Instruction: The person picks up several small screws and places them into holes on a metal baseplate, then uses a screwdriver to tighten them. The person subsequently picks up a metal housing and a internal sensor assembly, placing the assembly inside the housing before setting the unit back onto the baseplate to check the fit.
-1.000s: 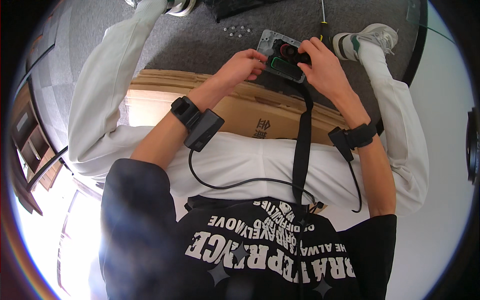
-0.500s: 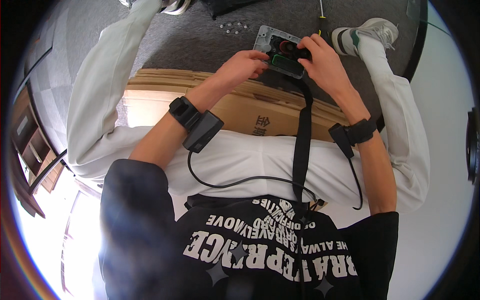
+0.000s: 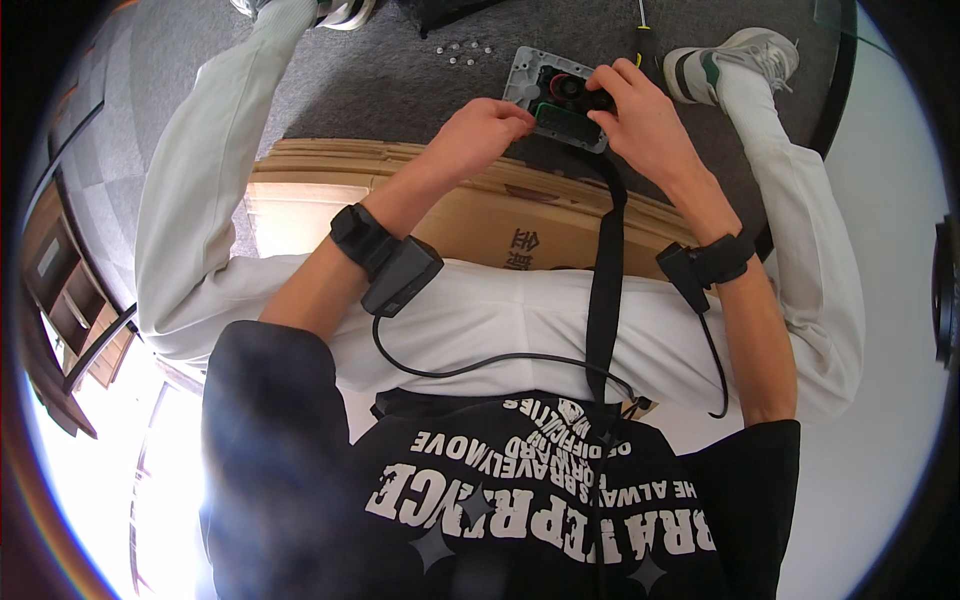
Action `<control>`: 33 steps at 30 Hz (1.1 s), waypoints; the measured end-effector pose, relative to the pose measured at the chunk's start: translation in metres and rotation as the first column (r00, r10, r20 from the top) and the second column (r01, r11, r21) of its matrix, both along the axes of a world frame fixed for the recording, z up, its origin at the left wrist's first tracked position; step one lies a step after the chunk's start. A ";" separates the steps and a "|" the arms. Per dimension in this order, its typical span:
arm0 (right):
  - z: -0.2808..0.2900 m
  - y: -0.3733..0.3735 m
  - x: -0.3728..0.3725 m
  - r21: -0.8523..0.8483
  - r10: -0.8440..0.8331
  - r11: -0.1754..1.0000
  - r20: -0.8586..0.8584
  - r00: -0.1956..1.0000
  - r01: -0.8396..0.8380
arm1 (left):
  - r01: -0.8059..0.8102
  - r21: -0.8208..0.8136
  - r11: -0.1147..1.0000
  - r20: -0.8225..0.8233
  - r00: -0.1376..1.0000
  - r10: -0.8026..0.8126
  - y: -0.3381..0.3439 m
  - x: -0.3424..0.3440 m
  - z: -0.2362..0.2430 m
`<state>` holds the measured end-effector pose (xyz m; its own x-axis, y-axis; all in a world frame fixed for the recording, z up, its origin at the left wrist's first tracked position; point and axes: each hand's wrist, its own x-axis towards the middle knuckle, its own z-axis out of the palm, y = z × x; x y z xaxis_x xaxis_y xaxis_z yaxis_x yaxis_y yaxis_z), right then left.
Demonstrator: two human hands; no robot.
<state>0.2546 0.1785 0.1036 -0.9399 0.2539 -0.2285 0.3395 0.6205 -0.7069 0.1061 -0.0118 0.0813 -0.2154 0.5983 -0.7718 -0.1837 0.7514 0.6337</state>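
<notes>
Over the flattened cardboard box (image 3: 480, 215) on the person's lap, both hands work on a small grey housing (image 3: 545, 85) held out past the knees, above the dark carpet (image 3: 400, 80). Left hand (image 3: 485, 130) is curled, fingertips pinching the housing's near-left edge by the green board (image 3: 560, 120) inside; how tight the pinch is cannot be told, fingers hide the contact. Right hand (image 3: 640, 120) is half closed over the right side, thumb and forefinger pressed on the black round part (image 3: 570, 88) seated in the opening; whether it grips a tool is hidden. A few small screws (image 3: 462, 52) lie loose on the carpet just beyond the housing, and a screwdriver (image 3: 641, 14) lies at the top edge, near the white shoe (image 3: 735, 60). Black strap (image 3: 605, 290) runs from the housing down to the chest, wrist sensors (image 3: 400, 265) on both forearms. Judgement: a part is being seated or freed inside the housing. To do it well, left hand should brace the frame level, right should push or lift straight, not twist, so the board is not levered. Keep the strap slack so it does not tug. Keep the screws within reach; they could scatter in the pile.
</notes>
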 end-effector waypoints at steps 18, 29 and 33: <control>-0.005 -0.008 -0.002 0.048 0.020 0.999 0.021 1.000 -0.021 | 0.025 -0.026 0.999 -0.023 0.999 -0.026 -0.007 0.007 -0.018; -0.012 -0.008 0.001 0.020 -0.028 0.999 0.013 1.000 0.028 | 0.011 -0.026 1.000 -0.023 1.000 -0.011 -0.010 0.009 -0.034; -0.013 -0.010 0.003 0.028 -0.026 0.999 -0.005 1.000 0.026 | -0.033 -0.040 0.999 -0.045 0.998 0.031 -0.007 0.010 -0.034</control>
